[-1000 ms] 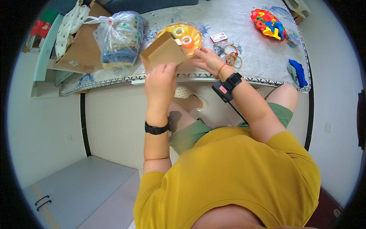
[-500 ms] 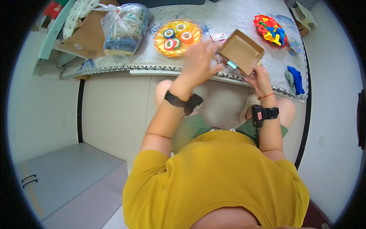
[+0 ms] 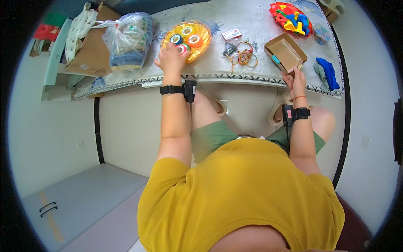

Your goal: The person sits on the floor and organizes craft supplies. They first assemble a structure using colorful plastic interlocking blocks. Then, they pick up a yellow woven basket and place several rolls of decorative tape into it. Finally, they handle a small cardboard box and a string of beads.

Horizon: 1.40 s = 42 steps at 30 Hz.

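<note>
Head view: I see the left hand (image 3: 171, 61) reaching over the near edge of the round yellow basket (image 3: 204, 47), its fingers bent down at the red-edged roll (image 3: 187, 47). That roll sits right at the fingertips, at the near side of the basket; I can't tell from here whether they grip it or only touch it. The dark blue roll (image 3: 173, 36) lies just beyond the fingers, the orange roll (image 3: 198, 41) to their right, and the yellow roll (image 3: 187, 27) farthest off, near the far rim.

Well to the right, the right hand (image 3: 294, 77) has its fingers narrowed on the near corner of the shallow cardboard box (image 3: 287, 52), pinching it there. The box's inside faces up to me; whether its base touches the patterned sheet (image 3: 258, 25), I can't tell. Between the hands I see thin looped bands (image 3: 244, 58) and, just beyond, a small white-and-red packet (image 3: 231, 34). A blue cloth (image 3: 328, 73) lies right of the box.
</note>
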Each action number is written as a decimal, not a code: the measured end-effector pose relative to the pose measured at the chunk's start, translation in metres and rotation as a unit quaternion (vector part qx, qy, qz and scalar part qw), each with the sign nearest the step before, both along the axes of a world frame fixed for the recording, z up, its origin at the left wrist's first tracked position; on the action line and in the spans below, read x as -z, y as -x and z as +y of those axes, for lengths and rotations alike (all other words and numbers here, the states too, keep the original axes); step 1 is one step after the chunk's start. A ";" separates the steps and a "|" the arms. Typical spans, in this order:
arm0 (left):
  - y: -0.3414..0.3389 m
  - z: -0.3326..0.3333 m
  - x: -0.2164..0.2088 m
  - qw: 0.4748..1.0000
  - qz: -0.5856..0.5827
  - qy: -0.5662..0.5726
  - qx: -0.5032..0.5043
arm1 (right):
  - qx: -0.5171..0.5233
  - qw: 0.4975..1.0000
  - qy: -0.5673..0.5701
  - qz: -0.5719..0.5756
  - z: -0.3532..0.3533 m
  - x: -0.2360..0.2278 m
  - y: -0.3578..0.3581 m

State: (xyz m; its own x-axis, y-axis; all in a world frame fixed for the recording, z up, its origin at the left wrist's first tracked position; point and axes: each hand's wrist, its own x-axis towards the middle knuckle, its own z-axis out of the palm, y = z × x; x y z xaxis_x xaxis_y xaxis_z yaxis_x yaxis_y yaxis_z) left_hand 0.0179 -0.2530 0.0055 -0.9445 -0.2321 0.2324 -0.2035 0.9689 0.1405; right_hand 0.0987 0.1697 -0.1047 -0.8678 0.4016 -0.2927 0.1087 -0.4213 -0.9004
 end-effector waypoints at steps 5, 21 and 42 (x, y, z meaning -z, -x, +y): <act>0.006 -0.001 0.004 0.999 0.014 0.006 0.033 | -0.036 0.975 -0.219 0.027 0.001 0.003 0.005; 0.014 0.115 0.024 0.918 -0.029 -0.102 0.382 | 0.120 0.800 -0.589 0.007 -0.008 -0.044 0.000; 0.024 0.111 0.062 0.923 0.065 -0.154 0.348 | -0.044 0.705 -0.657 0.263 -0.107 -0.065 0.054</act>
State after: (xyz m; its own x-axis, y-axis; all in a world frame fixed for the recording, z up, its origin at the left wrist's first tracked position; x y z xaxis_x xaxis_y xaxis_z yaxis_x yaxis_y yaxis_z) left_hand -0.0059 -0.1423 -0.0561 -0.8582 0.3459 0.3792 0.4909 0.7691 0.4094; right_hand 0.0447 0.0630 -0.0397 -0.7558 -0.0353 0.6539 -0.4118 0.8020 -0.4327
